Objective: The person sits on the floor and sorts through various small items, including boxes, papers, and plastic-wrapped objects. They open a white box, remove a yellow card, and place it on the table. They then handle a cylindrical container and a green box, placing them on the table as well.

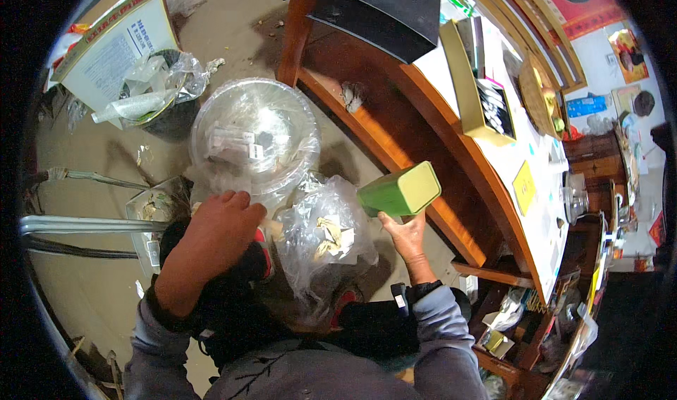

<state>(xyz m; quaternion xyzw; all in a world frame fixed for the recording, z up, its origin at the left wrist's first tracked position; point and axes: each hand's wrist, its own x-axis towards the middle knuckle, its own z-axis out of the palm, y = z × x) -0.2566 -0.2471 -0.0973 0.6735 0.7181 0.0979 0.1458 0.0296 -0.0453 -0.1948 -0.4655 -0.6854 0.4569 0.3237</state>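
Note:
My right hand (410, 236) grips a green rectangular canister (396, 191) by its near side. The canister is tilted, and its pale yellow-green end faces up towards me. On the left, my left hand (217, 236) is curled above my leg, at the near edge of a round, plastic-wrapped basin (259, 130). Its fingertips are hidden, so I cannot tell whether it holds anything. Between the hands stands a clear plastic bag (333, 230) with crumpled paper scraps inside. The basin has a small label and loose film on it.
An orange-brown wooden table (476, 183) runs along the right, bearing a black box (370, 14), an open gold box (470, 93) and a wicker basket (537, 96). At the upper left are a plastic-lined bin (153, 90) and a printed carton (113, 51). Metal rails (95, 224) jut in from the left.

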